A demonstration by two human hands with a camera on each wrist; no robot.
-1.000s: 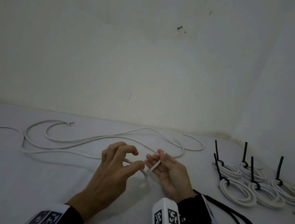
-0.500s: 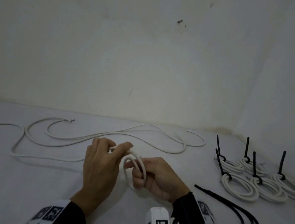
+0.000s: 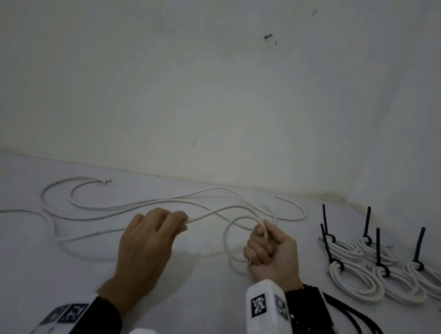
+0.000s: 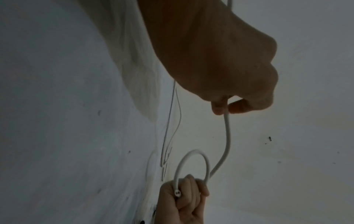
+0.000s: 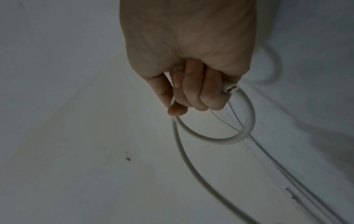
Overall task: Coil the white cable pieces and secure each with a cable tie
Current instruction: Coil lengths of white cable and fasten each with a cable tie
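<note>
Loose cable (image 3: 132,206): white, round, smooth jacket; lies in slack curves on the pale cloth-covered tabletop (image 3: 10,266), from 9 o'clock toward centre.

Left hand (image 3: 148,238): fingers pinch the cable's running length.

Free span: runs from the left grip toward 3 o'clock into the first loop (image 3: 236,237).

Right hand (image 3: 267,249): fist closed round that loop and the cut end; nearer the coil.

Finished coils (image 3: 366,276): white, bound with black ties, at 3 o'clock.

Spare cable ties (image 3: 355,325): black, flat, at 4 o'clock.
</note>
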